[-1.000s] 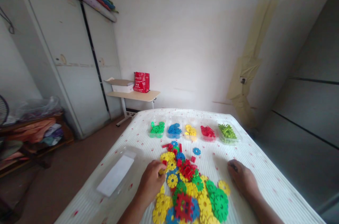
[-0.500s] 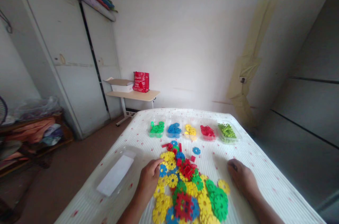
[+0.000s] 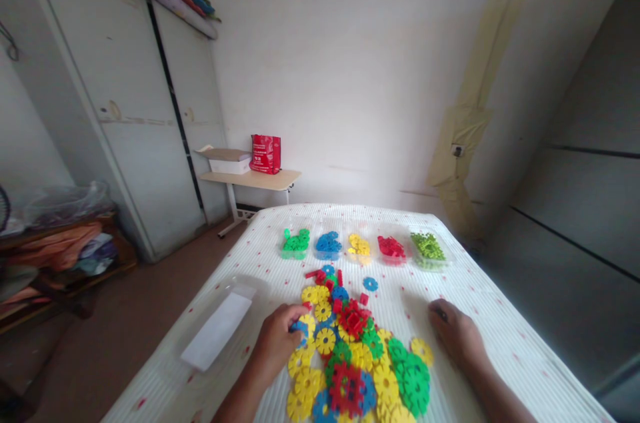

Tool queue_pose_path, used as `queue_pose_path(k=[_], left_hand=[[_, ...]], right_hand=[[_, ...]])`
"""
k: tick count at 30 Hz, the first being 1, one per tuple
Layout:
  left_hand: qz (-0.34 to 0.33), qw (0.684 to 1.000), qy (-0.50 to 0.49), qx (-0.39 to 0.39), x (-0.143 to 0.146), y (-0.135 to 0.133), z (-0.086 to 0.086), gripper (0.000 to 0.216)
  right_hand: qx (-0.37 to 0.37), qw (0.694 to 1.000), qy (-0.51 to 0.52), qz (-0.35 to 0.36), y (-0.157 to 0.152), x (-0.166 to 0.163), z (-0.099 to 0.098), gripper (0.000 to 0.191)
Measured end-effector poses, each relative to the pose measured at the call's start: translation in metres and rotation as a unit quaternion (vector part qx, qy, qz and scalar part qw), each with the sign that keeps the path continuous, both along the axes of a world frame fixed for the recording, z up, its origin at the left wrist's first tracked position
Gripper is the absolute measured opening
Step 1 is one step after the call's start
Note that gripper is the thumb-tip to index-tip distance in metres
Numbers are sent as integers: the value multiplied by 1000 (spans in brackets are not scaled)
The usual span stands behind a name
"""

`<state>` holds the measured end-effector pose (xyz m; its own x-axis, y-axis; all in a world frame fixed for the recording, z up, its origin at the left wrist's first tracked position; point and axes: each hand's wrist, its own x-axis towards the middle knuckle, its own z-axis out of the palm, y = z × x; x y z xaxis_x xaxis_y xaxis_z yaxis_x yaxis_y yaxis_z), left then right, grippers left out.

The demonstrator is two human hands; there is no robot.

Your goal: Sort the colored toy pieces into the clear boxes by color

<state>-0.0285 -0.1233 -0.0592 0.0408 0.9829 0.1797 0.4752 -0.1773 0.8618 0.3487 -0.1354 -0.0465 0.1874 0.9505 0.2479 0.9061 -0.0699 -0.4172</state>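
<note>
A heap of flat plastic gear-shaped pieces [image 3: 357, 360] in yellow, red, green and blue lies on the white striped cloth in front of me. My left hand [image 3: 276, 342] rests at the heap's left edge with its fingers pinched on a blue piece [image 3: 299, 328]. My right hand [image 3: 455, 336] lies curled on the cloth to the right of the heap, beside a yellow piece [image 3: 423, 350]; whether it holds anything is hidden.
Five clear trays stand in a row at the far side, sorted by colour: green [image 3: 295, 244], blue [image 3: 329, 245], yellow [image 3: 360, 246], red [image 3: 391, 248], light green [image 3: 429, 248]. A clear lid [image 3: 219, 326] lies at left. A side table with a red bag [image 3: 265, 154] stands beyond.
My left hand has drawn back slightly toward me and closed its fingers on a blue piece at the heap's edge. My right hand has stayed where it was.
</note>
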Motion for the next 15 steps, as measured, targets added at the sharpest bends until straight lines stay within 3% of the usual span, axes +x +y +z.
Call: queue_pose_path(k=[8,15], left_hand=[[-3,1000,-28,-3,0,-5,4,42],[10,998,-44,41,-6,-8,9,22]], right_hand=[[-4,1000,-23,1,1,-6,7,25],[-23,994,21,103,30,-51,30,24]])
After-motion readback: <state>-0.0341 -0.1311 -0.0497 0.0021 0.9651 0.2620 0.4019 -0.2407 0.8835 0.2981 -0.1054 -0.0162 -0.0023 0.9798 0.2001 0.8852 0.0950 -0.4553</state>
